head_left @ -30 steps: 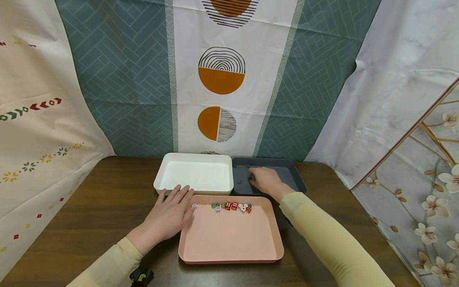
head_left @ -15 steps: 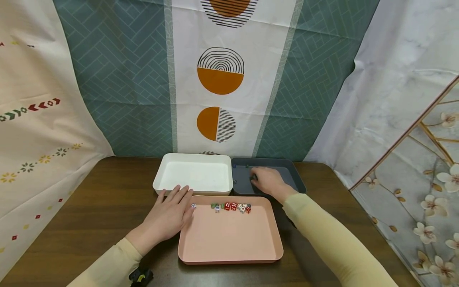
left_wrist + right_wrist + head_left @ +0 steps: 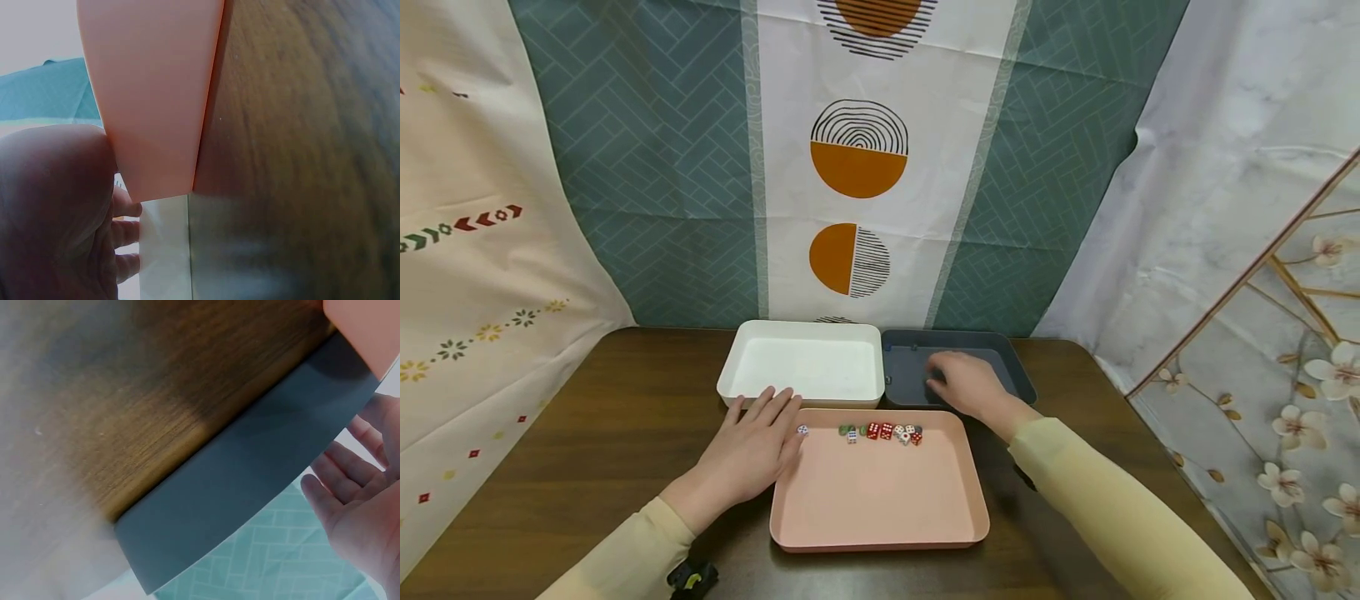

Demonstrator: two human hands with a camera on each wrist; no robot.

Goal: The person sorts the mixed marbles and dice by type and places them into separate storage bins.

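My left hand [image 3: 751,446] lies with straight, spread fingers over the back left corner of the pink tray [image 3: 880,500], its fingertips at the front edge of the white tray [image 3: 808,362]. Beside its thumb is a small white die [image 3: 802,430]. My right hand [image 3: 968,385] reaches into the dark grey tray [image 3: 1011,367], fingers loosely bent and pointing left. The right wrist view shows these fingers [image 3: 337,475] apart, with nothing visible between them; the fingertips' undersides are hidden in the head view. Small dark dice, one blue [image 3: 887,347] and one green [image 3: 914,347], lie in that tray.
Along the pink tray's back wall lies a row of small dice, including red dice [image 3: 872,431], green dice [image 3: 843,431] and white dice [image 3: 899,431]. All three trays stand close together on a brown wooden table [image 3: 625,442]. Patterned cloths hang behind and at both sides.
My right hand has shifted a little to the right inside the dark tray, and its fingers have loosened. A small die there now lies nearer the left wall. My left hand has stayed put.
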